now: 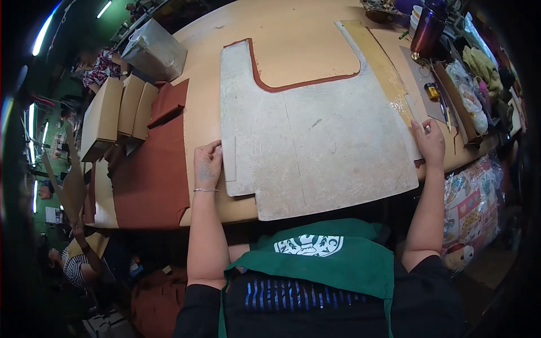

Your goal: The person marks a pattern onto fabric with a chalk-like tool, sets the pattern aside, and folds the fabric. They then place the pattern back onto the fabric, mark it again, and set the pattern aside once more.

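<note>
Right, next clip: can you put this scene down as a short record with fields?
Left hand: own left hand, fingertips at the left edge of the pale panel
Right hand: own right hand, holding what looks like a slim pale tool by the panel's right side
Panel: wide cutout on its far side, reddish-brown edging around it
Surface: tan table
Left side: reddish-brown material, cardboard boxes
Far right: dark red bottle
Other people: at least two, at left
Unclear: the slim tool's type
</note>
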Available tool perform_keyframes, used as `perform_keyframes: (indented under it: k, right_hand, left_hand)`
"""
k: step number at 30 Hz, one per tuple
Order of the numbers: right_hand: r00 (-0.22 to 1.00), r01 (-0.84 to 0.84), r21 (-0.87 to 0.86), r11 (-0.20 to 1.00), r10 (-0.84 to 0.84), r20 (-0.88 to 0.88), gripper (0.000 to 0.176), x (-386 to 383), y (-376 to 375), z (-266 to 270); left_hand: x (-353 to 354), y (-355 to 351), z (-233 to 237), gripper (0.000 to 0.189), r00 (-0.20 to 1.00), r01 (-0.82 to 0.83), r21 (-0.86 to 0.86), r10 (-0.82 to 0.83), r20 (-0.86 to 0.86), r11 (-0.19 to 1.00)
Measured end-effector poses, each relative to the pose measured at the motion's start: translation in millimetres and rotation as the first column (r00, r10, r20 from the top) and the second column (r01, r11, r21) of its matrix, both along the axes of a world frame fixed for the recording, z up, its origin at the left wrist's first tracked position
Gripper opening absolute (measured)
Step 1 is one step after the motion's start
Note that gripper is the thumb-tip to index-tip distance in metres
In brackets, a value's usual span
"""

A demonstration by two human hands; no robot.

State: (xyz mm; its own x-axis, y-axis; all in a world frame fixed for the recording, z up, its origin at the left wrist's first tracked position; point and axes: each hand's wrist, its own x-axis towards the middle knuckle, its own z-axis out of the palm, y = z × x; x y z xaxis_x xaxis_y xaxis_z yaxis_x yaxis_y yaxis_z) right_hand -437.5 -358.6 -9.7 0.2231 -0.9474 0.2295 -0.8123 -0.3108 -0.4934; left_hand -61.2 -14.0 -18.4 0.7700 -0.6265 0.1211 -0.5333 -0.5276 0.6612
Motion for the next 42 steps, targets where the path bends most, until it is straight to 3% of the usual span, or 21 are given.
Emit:
perform_keyframes:
  k: [2, 3, 5, 8, 14, 27, 29, 31, 32, 33, 34, 37, 40, 41, 42]
  right_hand:
    - [0.999, -0.012, 0.156, 0.988, 0.005, 0.044, 0.046, -4.2, -8.5, -1.2]
    - [0.998, -0.030, 0.172, 0.985, 0.022, 0.050, 0.046, -4.5, -8.1, -0.9]
    - [0.997, -0.066, 0.198, 0.978, 0.056, 0.055, 0.047, -7.2, -7.1, 0.7]
    - [0.994, -0.094, 0.236, 0.967, 0.078, 0.076, 0.046, -7.9, -8.4, 1.3]
    - [0.988, 0.027, 0.118, 0.993, -0.009, -0.155, 0.049, 16.0, 11.2, 25.8]
    - [0.986, -0.001, -0.095, 0.995, -0.015, -0.163, 0.054, 28.9, 19.2, 16.2]
    - [0.976, -0.197, -0.346, 0.917, 0.216, 0.018, 0.054, 41.3, 35.4, 15.2]
    - [0.787, -0.548, -0.235, 0.803, 0.590, 0.181, 0.055, 71.4, 112.6, 67.4]
    - [0.606, -0.742, -0.312, 0.594, 0.792, 0.066, 0.057, 81.5, 139.2, 72.2]
    - [0.498, -0.835, -0.272, 0.479, 0.867, -0.002, 0.058, 90.0, 164.8, 73.7]
    - [0.375, -0.909, -0.223, 0.353, 0.925, -0.065, 0.059, 96.4, 180.8, 73.9]
    - [0.329, -0.929, -0.233, 0.286, 0.928, -0.174, 0.062, 106.7, 187.2, 74.9]
    - [0.032, -0.994, -0.107, 0.011, 0.980, -0.195, 0.066, 102.4, 205.9, 90.1]
    - [0.005, -0.993, -0.112, -0.020, 0.976, -0.216, 0.055, 102.2, 214.0, 85.4]
    - [0.055, -0.990, -0.137, 0.024, 0.972, -0.229, 0.049, 104.8, 214.0, 83.0]
  left_hand:
    - [5.0, 4.5, -7.6, 0.033, 0.968, 0.193, -0.237, -0.223, -0.110, 0.952]
    - [3.2, 2.9, -8.9, 0.033, 0.935, 0.199, -0.321, -0.278, -0.222, 0.926]
    - [-0.7, -6.0, -14.8, 0.034, 0.827, 0.136, -0.492, -0.372, -0.422, 0.860]
    - [-7.6, -25.6, -18.8, 0.034, 0.719, -0.025, -0.634, -0.427, -0.549, 0.773]
    - [-13.1, -35.9, -11.7, 0.036, 0.655, -0.173, -0.705, -0.454, -0.604, 0.688]
    - [-17.7, -33.5, -3.9, 0.040, 0.672, -0.278, -0.749, -0.436, -0.599, 0.601]
    - [-17.7, -36.9, -2.9, 0.041, 0.678, -0.277, -0.749, -0.430, -0.596, 0.602]
    - [-19.1, -39.3, -2.8, 0.041, 0.681, -0.278, -0.746, -0.423, -0.597, 0.606]
    - [-20.3, -38.9, -2.6, 0.042, 0.679, -0.278, -0.741, -0.421, -0.602, 0.611]
    - [-22.0, -37.1, -2.6, 0.042, 0.680, -0.279, -0.739, -0.418, -0.603, 0.614]
    - [-24.7, -33.4, -1.6, 0.043, 0.676, -0.286, -0.735, -0.414, -0.609, 0.615]
    - [-32.1, -16.5, -0.2, 0.044, 0.648, -0.327, -0.719, -0.408, -0.643, 0.614]
    - [-32.3, -3.6, 0.5, 0.046, 0.553, -0.368, -0.727, -0.492, -0.672, 0.580]
    - [-23.2, -5.6, -21.6, 0.048, 0.588, -0.323, -0.789, -0.542, -0.600, 0.523]
    - [-22.1, -9.8, -21.2, 0.050, 0.620, -0.274, -0.846, -0.588, -0.519, 0.457]
